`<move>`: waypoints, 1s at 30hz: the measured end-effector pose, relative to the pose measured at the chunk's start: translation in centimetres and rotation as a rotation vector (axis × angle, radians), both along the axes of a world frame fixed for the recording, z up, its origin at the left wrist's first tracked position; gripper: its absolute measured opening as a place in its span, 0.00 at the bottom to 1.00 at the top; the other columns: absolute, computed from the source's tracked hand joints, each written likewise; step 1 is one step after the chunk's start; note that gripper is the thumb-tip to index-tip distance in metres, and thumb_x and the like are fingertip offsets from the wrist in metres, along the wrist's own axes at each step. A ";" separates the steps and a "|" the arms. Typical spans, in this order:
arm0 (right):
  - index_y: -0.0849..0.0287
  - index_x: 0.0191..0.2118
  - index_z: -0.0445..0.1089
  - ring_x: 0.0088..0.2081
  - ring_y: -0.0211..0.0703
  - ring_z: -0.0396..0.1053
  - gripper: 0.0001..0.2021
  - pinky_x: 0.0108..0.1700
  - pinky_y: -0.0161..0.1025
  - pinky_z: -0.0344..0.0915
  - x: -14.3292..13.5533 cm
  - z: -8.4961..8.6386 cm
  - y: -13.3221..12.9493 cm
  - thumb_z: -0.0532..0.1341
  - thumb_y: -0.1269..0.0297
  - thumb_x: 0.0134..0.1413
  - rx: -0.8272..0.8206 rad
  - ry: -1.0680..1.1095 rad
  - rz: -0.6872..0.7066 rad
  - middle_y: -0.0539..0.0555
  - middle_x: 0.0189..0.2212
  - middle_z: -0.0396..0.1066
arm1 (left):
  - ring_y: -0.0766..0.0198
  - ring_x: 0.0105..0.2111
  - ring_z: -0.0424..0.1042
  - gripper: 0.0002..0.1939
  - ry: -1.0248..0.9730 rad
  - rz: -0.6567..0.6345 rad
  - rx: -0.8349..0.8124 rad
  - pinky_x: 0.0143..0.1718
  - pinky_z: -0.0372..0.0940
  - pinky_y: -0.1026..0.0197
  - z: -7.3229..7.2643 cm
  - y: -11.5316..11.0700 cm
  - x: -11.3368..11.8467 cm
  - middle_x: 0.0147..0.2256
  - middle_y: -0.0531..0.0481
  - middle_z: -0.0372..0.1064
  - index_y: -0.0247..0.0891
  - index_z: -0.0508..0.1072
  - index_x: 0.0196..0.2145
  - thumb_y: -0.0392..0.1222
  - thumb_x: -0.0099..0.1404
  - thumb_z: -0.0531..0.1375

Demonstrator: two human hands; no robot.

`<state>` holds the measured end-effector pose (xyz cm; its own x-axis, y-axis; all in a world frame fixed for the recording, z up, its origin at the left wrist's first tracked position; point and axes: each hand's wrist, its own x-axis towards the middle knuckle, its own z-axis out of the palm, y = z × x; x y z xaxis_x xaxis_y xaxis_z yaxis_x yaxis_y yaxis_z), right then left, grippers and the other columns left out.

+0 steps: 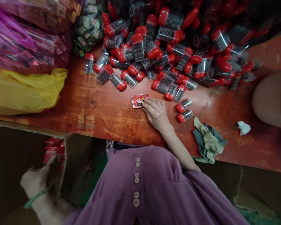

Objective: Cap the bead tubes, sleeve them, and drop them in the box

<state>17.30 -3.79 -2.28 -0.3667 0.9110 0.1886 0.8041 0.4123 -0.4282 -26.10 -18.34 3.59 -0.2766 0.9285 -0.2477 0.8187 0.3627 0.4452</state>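
Carton [62,175]: red packets [54,146]. Clear tubes [117,82]: dark balls [138,51].

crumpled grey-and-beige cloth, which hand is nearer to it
Right. The right hand is left of the cloth; the left hand is much farther left, at shiny red packets.

From where I stand I count one left hand [36,179] and one right hand [155,112], at least one red packet [136,101] by the right and several blurred red packets [53,148] by the left. Dozens of red-capped tubes [166,34] crowd the worktop [112,115], too jumbled to number, two lying apart; then one yellow bag [25,90], one pale bucket [270,97], one cloth bundle [209,139], one white wad [244,127], two rubber bands [238,142], one green bangle [37,197], six buttons [137,180]
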 end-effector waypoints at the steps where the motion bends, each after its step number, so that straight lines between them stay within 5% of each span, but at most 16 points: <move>1: 0.58 0.50 0.75 0.56 0.52 0.69 0.13 0.54 0.51 0.62 0.0 -0.2 0.0 0.55 0.65 0.69 0.010 0.002 0.000 0.59 0.51 0.77 | 0.69 0.05 0.38 0.34 0.161 0.097 0.034 0.06 0.36 0.66 0.3 0.3 0.3 0.08 0.64 0.35 0.43 0.44 0.18 0.57 0.49 0.69; 3: 0.58 0.49 0.75 0.54 0.50 0.70 0.13 0.52 0.50 0.62 0.1 -0.7 0.1 0.54 0.67 0.69 0.028 -0.005 0.010 0.58 0.50 0.78 | 0.69 0.08 0.41 0.29 0.473 0.237 0.130 0.09 0.41 0.64 1.0 1.6 1.8 0.11 0.62 0.40 0.43 0.51 0.18 0.54 0.49 0.70; 5: 0.58 0.48 0.75 0.51 0.50 0.70 0.13 0.51 0.49 0.62 0.1 -1.0 0.2 0.54 0.69 0.68 0.029 -0.016 0.025 0.57 0.49 0.78 | 0.62 0.16 0.62 0.12 0.498 0.175 0.307 0.17 0.58 0.58 1.2 3.8 4.7 0.17 0.56 0.60 0.44 0.70 0.26 0.51 0.59 0.66; 6: 0.58 0.48 0.75 0.50 0.50 0.70 0.13 0.50 0.49 0.61 0.1 -1.2 0.2 0.53 0.70 0.68 0.026 -0.021 0.032 0.57 0.48 0.79 | 0.56 0.25 0.72 0.07 0.412 0.086 0.433 0.26 0.67 0.54 1.0 5.3 6.7 0.25 0.53 0.71 0.45 0.76 0.36 0.49 0.63 0.63; 8: 0.58 0.47 0.75 0.49 0.50 0.69 0.13 0.49 0.50 0.60 -0.1 -1.3 0.3 0.53 0.72 0.68 0.027 -0.029 0.045 0.58 0.47 0.79 | 0.53 0.36 0.78 0.14 0.200 -0.140 0.691 0.38 0.73 0.51 0.3 8.4 11.5 0.38 0.49 0.79 0.44 0.78 0.46 0.45 0.62 0.66; 11: 0.60 0.47 0.75 0.47 0.49 0.68 0.14 0.50 0.49 0.59 -0.6 -1.1 0.4 0.51 0.72 0.68 0.032 -0.049 0.080 0.59 0.46 0.78 | 0.53 0.51 0.76 0.21 -0.043 -0.656 0.674 0.52 0.72 0.51 -1.4 12.7 19.1 0.53 0.42 0.75 0.40 0.72 0.56 0.40 0.66 0.63; 14: 0.61 0.49 0.73 0.49 0.49 0.68 0.14 0.51 0.49 0.60 -0.7 -0.1 -0.2 0.51 0.71 0.69 0.010 -0.064 0.099 0.61 0.48 0.77 | 0.50 0.62 0.66 0.21 -0.143 -0.876 0.560 0.63 0.64 0.45 -3.3 15.3 24.0 0.61 0.37 0.67 0.37 0.68 0.60 0.37 0.71 0.57; 19: 0.58 0.52 0.72 0.52 0.49 0.69 0.15 0.52 0.48 0.65 2.7 3.1 -2.5 0.52 0.72 0.67 0.038 -0.070 -0.021 0.59 0.49 0.76 | 0.52 0.63 0.65 0.17 -0.167 -0.922 0.562 0.63 0.63 0.43 -5.8 16.5 25.2 0.59 0.40 0.70 0.39 0.73 0.55 0.33 0.72 0.53; 24: 0.54 0.56 0.68 0.57 0.56 0.65 0.17 0.57 0.57 0.62 9.5 5.5 -3.3 0.54 0.69 0.65 -0.079 -0.209 -0.348 0.60 0.55 0.71 | 0.52 0.53 0.73 0.11 -0.109 -0.896 0.725 0.53 0.71 0.48 -6.0 16.7 25.2 0.50 0.40 0.76 0.35 0.76 0.44 0.32 0.70 0.55; 30: 0.56 0.58 0.66 0.57 0.60 0.61 0.21 0.57 0.59 0.62 12.3 5.2 -1.5 0.55 0.73 0.59 -0.291 -0.276 -0.258 0.62 0.59 0.66 | 0.56 0.36 0.70 0.09 0.054 -0.902 0.676 0.38 0.69 0.53 -4.9 17.2 25.3 0.40 0.41 0.75 0.35 0.76 0.40 0.33 0.69 0.55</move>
